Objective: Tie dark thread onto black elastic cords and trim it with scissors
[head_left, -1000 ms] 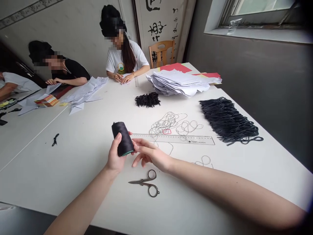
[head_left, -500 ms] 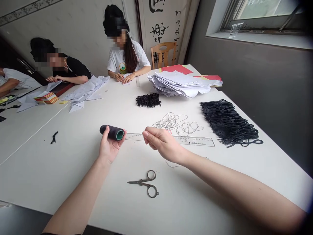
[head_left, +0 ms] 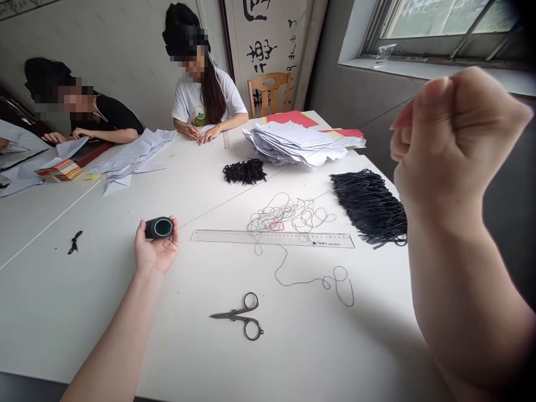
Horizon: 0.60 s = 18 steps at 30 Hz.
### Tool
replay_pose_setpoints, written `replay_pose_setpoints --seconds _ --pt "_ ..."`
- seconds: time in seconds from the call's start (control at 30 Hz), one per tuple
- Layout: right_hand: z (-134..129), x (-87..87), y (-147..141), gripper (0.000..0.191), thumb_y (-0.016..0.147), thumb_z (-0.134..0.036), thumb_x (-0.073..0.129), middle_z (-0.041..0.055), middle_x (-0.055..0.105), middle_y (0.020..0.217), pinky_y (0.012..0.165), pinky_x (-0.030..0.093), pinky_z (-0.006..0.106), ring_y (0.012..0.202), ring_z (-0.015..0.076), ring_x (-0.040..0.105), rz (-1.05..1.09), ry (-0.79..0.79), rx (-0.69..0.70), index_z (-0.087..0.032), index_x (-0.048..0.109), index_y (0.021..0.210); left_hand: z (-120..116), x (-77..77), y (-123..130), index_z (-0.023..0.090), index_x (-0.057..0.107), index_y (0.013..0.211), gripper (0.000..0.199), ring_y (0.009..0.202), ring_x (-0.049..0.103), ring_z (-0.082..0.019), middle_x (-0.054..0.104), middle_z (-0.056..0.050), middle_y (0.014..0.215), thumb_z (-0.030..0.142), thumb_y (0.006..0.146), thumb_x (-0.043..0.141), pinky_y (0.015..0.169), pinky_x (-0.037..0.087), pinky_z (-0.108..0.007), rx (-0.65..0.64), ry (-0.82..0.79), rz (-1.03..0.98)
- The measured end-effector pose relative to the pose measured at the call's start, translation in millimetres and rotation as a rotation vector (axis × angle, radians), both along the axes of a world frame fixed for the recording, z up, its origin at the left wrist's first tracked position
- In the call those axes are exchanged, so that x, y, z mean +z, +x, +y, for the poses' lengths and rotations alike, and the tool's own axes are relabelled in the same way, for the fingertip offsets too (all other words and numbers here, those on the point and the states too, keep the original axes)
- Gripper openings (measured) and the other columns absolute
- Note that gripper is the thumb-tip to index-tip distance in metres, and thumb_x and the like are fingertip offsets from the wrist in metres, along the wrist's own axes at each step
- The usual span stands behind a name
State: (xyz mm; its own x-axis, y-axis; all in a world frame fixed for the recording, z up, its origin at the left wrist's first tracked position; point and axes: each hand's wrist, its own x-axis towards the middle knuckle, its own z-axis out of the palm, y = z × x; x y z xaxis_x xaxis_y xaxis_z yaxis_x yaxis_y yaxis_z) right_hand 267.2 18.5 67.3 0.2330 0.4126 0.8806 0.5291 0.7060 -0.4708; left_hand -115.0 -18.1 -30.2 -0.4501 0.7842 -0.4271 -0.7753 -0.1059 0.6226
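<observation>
My left hand is wrapped round a spool of black thread, whose hollow end faces me. From the spool a taut thread slants up across the table to my right hand. That hand is a closed fist, raised high at the right, with the thread pinched in it. Between my arms lie loose coils of thin thread, partly over a clear ruler. Nearer to me are small metal scissors, handles pointing right.
A large bundle of black looped cords lies at the right, partly behind my forearm. Farther back are a smaller black bundle and a stack of papers. One black knotted cord lies left. Co-workers sit across the table.
My right hand has swept up and right, drawing thread off the spool. My left hand still holds the spool, now farther left in view, with its open end turned more toward me.
</observation>
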Motion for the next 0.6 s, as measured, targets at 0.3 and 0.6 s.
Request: replay_pose_setpoints --seconds 0.3,0.6 --pt "-4 -23.7 -13 0.047 0.09 -0.042 0.054 0.0114 0.069 0.096 0.053 0.043 0.03 0.062 0.0176 0.06 -0.88 -0.942 0.198 -0.021 0.056 0.132 3 -2.3 -6 0.014 0.054 0.102 0.027 0.082 0.067 -0.017 0.065 -0.009 0.091 0.039 0.095 0.048 0.063 0.058 -0.023 0.071 0.01 0.228" --pt "-57 -8.3 -20 0.037 0.091 -0.038 0.054 0.0067 0.066 0.074 0.051 0.042 0.031 0.057 0.02 0.059 -0.893 -0.571 0.188 -0.021 0.062 0.124 6 -6.5 -25 0.016 0.06 0.102 0.04 0.097 0.06 -0.006 0.063 0.003 0.103 -0.003 0.071 0.074 0.093 0.048 -0.02 0.255 0.302 0.859"
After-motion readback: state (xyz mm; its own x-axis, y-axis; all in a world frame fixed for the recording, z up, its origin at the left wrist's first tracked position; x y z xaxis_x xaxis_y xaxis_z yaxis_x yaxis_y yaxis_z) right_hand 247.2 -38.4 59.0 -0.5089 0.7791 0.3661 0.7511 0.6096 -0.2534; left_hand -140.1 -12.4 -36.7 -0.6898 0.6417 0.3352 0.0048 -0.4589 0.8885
